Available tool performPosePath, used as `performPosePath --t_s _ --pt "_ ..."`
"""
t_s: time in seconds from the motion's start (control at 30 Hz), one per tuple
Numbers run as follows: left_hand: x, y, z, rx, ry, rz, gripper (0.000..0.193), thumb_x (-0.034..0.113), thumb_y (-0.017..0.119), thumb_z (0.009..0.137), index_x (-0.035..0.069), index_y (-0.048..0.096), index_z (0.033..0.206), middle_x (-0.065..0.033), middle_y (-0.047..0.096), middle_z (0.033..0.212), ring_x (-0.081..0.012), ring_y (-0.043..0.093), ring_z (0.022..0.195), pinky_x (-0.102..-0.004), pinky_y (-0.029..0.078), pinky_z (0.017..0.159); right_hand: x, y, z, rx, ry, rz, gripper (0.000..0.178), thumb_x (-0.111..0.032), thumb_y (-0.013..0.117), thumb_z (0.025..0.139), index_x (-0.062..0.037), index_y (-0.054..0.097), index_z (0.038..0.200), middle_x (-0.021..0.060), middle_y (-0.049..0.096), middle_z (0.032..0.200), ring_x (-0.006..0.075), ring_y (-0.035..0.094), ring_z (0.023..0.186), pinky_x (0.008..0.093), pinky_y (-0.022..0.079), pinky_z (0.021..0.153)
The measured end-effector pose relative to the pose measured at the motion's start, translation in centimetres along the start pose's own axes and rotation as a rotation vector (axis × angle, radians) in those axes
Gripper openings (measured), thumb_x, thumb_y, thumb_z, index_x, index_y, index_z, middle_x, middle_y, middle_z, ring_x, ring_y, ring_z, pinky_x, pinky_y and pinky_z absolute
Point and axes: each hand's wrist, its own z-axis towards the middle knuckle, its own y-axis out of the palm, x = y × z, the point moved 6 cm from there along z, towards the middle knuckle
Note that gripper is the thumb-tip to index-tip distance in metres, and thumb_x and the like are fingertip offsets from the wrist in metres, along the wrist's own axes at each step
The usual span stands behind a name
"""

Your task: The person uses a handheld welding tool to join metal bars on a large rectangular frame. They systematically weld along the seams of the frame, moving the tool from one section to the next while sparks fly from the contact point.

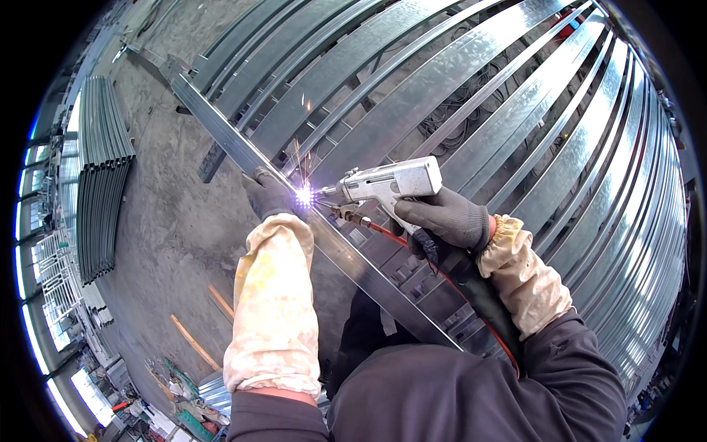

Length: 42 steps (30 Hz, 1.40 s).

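My right hand (pixel 451 219), in a dark grey glove, is wrapped round the grip of a white and silver handheld laser welding gun (pixel 401 179). The gun's nozzle points left at a long galvanized steel tube (pixel 361 265). A bright violet-white glare (pixel 305 195) sits at the nozzle tip, and orange sparks fly up from it. Just left of the glare, my gloved left hand (pixel 268 193) grips the tube's edge; some of its fingers are hidden. Beneath the gun, a brass-fitted nozzle (pixel 352 215) on a red hose also points toward the glare.
Parallel galvanized steel bars (pixel 412 103) fan out beyond the tube. A thick black cable (pixel 482 295) runs from the gun past my right forearm. Coiled cables (pixel 456 118) lie beneath the bars. Stacked metal profiles (pixel 101 184) and wooden strips (pixel 194 340) are on the left floor.
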Motion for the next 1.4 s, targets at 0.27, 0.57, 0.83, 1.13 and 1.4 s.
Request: performPosePath --t_s 0.27,0.57,0.83,1.13,1.4 --pt "0.2 0.0 0.1 0.003 0.064 -0.023 0.056 0.031 0.036 0.105 -0.01 0.037 0.143 -0.0333 0.05 0.139 -0.0444 0.052 0.127 -0.0436 0.043 0.107 -0.7 0.7 -1.2 0.0 0.116 0.084 0.051 -0.033 0.063 0.098 0.0018 0.052 0.133 0.0045 0.059 0.093 0.0119 0.062 0.063 0.0265 0.054 0.055" --pt "1.3 -0.6 -0.7 0.033 0.031 -0.001 0.053 0.032 0.037 0.106 -0.007 0.041 0.141 -0.0299 0.057 0.132 -0.0424 0.06 0.118 -0.0438 0.048 0.1 0.3 0.3 -1.4 -0.014 0.14 0.073 0.054 -0.035 0.064 0.097 0.0038 0.051 0.131 0.0068 0.062 0.093 0.0121 0.062 0.061 0.0266 0.053 0.053" --pt "-0.9 -0.5 1.5 0.058 0.111 0.044 0.058 0.032 0.039 0.104 -0.009 0.037 0.145 -0.0335 0.052 0.137 -0.0454 0.054 0.125 -0.0443 0.043 0.106 0.6 0.4 -1.5 -0.035 0.115 0.104 0.051 -0.035 0.064 0.098 0.0015 0.052 0.131 0.005 0.062 0.093 0.01 0.061 0.062 0.0253 0.053 0.055" --pt "-0.9 0.0 1.3 0.052 0.067 0.054 0.058 0.033 0.039 0.104 -0.009 0.039 0.143 -0.0338 0.05 0.138 -0.0451 0.052 0.127 -0.0433 0.043 0.106 0.4 0.3 -2.2 -0.008 0.113 0.1 0.048 -0.033 0.065 0.097 0.0008 0.053 0.129 0.0049 0.061 0.093 0.0091 0.061 0.069 0.0252 0.054 0.056" --pt "-0.3 0.0 1.0 0.016 0.053 0.041 0.058 0.035 0.038 0.104 -0.006 0.037 0.146 -0.0312 0.05 0.141 -0.0434 0.053 0.127 -0.0433 0.043 0.106 0.3 0.3 -2.8 -0.011 0.158 0.075 0.049 -0.034 0.064 0.098 0.0013 0.053 0.129 0.0052 0.06 0.092 0.0105 0.063 0.065 0.0255 0.055 0.056"
